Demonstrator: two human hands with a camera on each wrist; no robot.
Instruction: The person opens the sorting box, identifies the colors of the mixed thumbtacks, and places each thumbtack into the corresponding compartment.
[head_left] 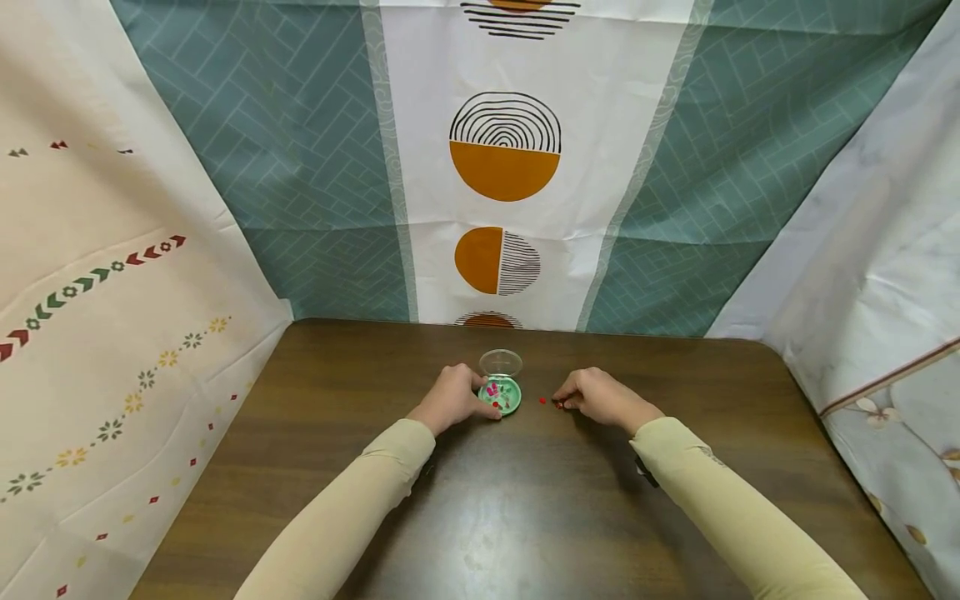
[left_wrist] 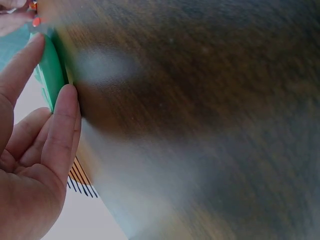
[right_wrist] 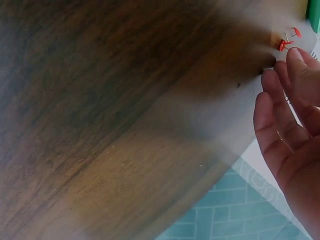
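A small round green case [head_left: 511, 402] with its clear lid [head_left: 501, 362] raised stands on the table, with pink and red thumbtacks [head_left: 492, 389] inside. My left hand [head_left: 453, 398] holds the case from its left side. In the left wrist view, the thumb and fingers of the left hand [left_wrist: 40, 155] press on the green rim [left_wrist: 51, 67]. My right hand [head_left: 600, 395] is low over the table, right of the case. Its fingertips are at a few red thumbtacks [right_wrist: 284, 45]; another red thumbtack [head_left: 542, 401] lies nearer the case. The right thumb partly hides the index finger.
The brown wooden table [head_left: 480, 517] ends at a patterned cloth [head_left: 504, 167] behind it. A cream cloth [head_left: 112, 333] hangs on the left and a pale cloth [head_left: 877, 250] on the right.
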